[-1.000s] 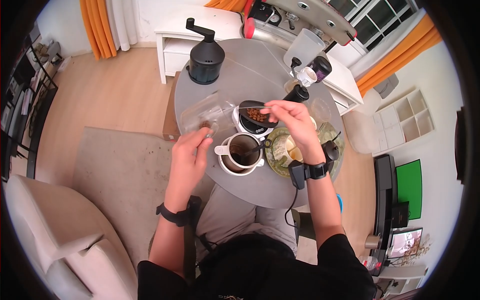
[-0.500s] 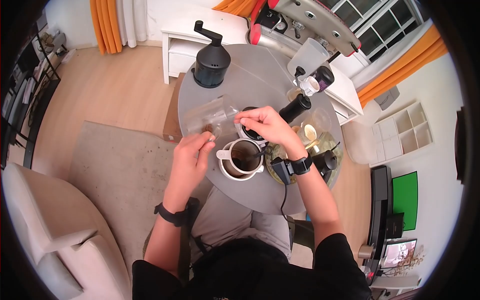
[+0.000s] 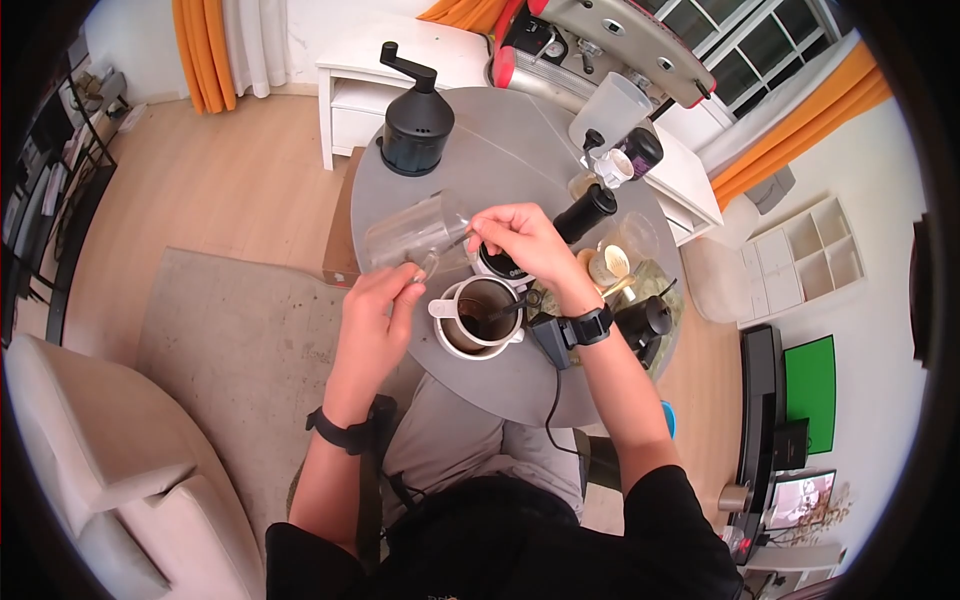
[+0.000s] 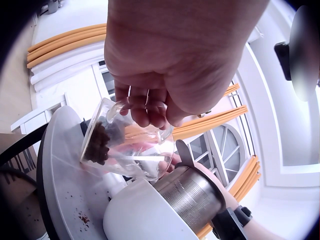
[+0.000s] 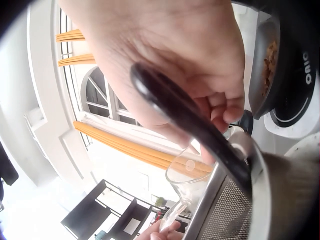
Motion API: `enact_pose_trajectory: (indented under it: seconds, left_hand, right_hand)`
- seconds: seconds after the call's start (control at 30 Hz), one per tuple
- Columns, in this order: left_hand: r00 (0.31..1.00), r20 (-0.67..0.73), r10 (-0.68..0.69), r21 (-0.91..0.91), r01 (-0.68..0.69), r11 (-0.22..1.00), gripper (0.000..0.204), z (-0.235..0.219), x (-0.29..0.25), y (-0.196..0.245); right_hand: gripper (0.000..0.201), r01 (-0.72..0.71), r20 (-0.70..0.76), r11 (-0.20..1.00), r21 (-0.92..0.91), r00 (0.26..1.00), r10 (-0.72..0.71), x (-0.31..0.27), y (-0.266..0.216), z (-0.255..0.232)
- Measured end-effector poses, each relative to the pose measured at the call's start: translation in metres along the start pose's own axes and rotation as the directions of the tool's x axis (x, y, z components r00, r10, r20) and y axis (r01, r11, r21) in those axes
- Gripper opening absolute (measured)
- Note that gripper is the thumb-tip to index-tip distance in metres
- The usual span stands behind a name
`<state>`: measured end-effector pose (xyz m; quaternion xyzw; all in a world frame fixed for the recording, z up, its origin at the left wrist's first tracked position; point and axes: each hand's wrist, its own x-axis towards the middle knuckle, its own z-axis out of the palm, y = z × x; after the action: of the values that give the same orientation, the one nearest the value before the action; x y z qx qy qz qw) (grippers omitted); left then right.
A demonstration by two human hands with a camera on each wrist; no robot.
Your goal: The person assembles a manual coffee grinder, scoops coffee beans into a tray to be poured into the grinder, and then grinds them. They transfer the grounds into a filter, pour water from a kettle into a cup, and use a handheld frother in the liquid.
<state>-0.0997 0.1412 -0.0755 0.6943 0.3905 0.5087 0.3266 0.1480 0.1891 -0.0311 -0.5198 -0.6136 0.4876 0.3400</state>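
One clear glass pitcher (image 3: 410, 232), tipped sideways above the left part of the round grey table (image 3: 550, 400), brown lumps (image 4: 97, 145) gathered near its base. Round its handle, the hooked fingers of the left hand (image 3: 376, 306). At its mouth, the right hand (image 3: 522, 248), fingertips pinched on what looks like a slim rod (image 4: 132, 158) reaching inside. Closer to the body, a white mug (image 4: 140, 215) holding a metal mesh strainer (image 4: 192, 195), with a black-handled utensil (image 5: 185, 115) leaning in it. Partly beneath the right hand, a scale (image 5: 296, 102), overlapped by a dark dish (image 5: 257, 75) of brown pieces (image 5: 270, 67). Farther off, upright, a black hand-crank grinder (image 3: 415, 130).
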Motion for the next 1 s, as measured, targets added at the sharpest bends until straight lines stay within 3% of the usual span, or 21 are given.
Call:
enact_pose_trajectory:
  seconds: [0.27,0.33,0.47,0.53,0.6,0.8,1.0]
  left_hand:
    - [1.0,0.011,-0.002,0.012,0.001,1.0,0.015,0.0,0.0,0.002]
    - [1.0,0.001,0.017,0.015,-0.017,1.0,0.015,0.0,0.0,0.002]
    - [1.0,0.011,0.002,0.02,-0.003,1.0,0.015,-0.001,0.0,0.003]
    - [1.0,0.012,-0.001,0.019,0.0,1.0,0.015,-0.001,0.0,0.005]
    - [1.0,0.012,0.001,0.016,-0.002,1.0,0.015,-0.001,0.0,0.005]
    - [1.0,0.012,0.007,0.021,-0.007,1.0,0.015,0.001,-0.001,0.004]
    - [0.999,0.007,0.034,0.028,-0.034,0.999,0.016,0.003,-0.001,0.001]
  right_hand:
    - [0.022,-0.025,-0.062,0.958,0.287,0.997,0.045,0.001,0.004,0.005]
    - [0.02,-0.004,-0.094,0.908,0.419,0.994,0.048,-0.003,0.007,0.001]
    - [0.019,0.021,-0.157,0.878,0.479,0.986,0.061,-0.015,0.01,-0.013]
    - [0.019,0.102,-0.2,0.833,0.544,0.98,0.011,-0.024,0.014,-0.024]
    - [0.019,0.118,-0.211,0.831,0.544,0.977,-0.001,-0.035,0.017,-0.034]
    - [0.02,0.212,-0.431,0.836,0.505,0.902,0.032,-0.077,0.025,-0.063]
    - [0.02,0.16,-0.536,0.914,0.372,0.841,0.071,-0.105,0.033,-0.075]
